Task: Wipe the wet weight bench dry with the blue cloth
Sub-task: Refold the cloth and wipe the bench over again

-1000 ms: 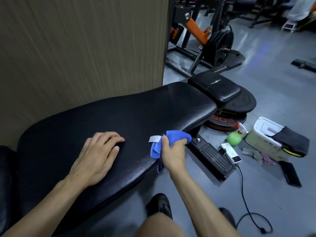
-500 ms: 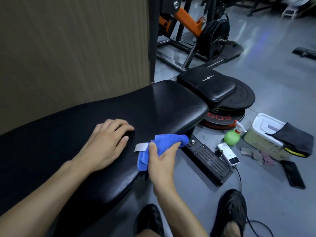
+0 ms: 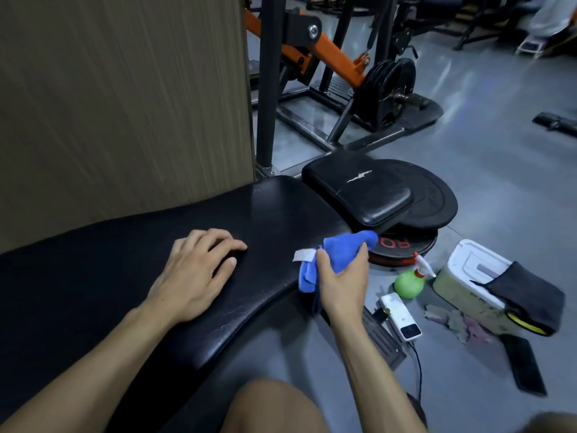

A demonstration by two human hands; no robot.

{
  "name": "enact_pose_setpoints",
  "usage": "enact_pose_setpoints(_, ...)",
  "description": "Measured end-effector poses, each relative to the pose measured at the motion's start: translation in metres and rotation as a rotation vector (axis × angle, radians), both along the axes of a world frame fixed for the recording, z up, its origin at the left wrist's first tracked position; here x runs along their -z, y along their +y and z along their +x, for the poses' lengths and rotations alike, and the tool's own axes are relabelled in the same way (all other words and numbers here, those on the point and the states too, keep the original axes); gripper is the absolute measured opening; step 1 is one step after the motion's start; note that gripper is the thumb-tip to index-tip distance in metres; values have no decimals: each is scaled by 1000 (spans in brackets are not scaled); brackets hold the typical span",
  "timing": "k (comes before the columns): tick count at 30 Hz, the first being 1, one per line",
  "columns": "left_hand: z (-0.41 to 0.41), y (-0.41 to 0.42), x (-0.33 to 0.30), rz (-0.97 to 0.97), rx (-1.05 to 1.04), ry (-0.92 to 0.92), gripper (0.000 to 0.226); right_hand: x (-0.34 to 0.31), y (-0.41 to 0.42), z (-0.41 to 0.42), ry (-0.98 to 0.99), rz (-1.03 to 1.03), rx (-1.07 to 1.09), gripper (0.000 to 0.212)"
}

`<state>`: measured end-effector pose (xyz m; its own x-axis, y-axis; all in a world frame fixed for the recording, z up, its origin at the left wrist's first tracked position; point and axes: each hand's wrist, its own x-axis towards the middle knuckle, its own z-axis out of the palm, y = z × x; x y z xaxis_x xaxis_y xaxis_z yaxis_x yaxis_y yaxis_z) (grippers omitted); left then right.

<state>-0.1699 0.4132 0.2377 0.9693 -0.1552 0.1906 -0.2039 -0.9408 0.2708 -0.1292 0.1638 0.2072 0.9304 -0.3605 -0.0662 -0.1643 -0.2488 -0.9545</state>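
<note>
The right hand (image 3: 340,279), fingers curled round the bunched blue cloth (image 3: 335,256), is sliding it along the weight bench (image 3: 271,210) edge toward the far end, while the left hand (image 3: 195,276) is staying spread flat on the padding, so wiping is continuing.

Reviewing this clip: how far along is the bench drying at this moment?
Done: cannot be judged; the long black padded bench top shows only a dull sheen, no clear wet or dry zones. In hand: the right hand grips the bunched blue cloth at the pad's near edge, while the left hand rests flat on the pad. Left: apparently the broad top, and the smaller black seat pad.
</note>
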Motion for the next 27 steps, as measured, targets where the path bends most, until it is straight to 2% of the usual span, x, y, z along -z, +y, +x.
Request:
enact_pose_setpoints(3,0,-2,-3,3,-28,4,36,-5,-23,10,35,197,-20,80)
enact_pose_setpoints(7,-1,-5,-4,4,-57,4,39,-11,-30,31,71,404,28,54)
enact_pose_setpoints(9,-1,-7,-4,8,-64,-4,39,-12,-29,35,38,429,79,40)
enact_pose_setpoints(13,-3,-9,-3,22,-67,-3,40,-24,-38,27,-35,-12,74,11)
enact_pose_setpoints(18,-4,-8,-3,36,-76,-4,37,-43,-41,26,-208,-327,-109,16)
enact_pose_setpoints(22,-3,-7,-2,13,-73,-8,36,-53,-28,60,-153,-543,-226,19)
enact_pose_setpoints(27,-1,-7,-1,0,-73,-23,34,-55,-5,101,-165,-692,-325,12)
